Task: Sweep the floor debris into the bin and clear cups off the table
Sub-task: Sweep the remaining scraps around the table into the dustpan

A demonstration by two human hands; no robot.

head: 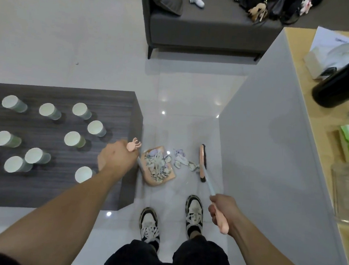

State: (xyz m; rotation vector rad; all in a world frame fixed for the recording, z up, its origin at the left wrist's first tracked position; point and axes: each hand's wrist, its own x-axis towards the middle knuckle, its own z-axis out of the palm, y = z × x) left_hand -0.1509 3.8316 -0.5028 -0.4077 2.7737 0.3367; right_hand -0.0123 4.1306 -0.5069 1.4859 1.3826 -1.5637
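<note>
debris between dustpan and broom, near table edge

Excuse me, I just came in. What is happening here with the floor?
A person is sweeping. The right hand holds the broom by its pink grip, and the left hand holds the handle of the dustpan on the floor. Most paper scraps already lie in the dustpan; a few scraps remain between it and the broom head. The paper cups still stand on the dark table.
</note>
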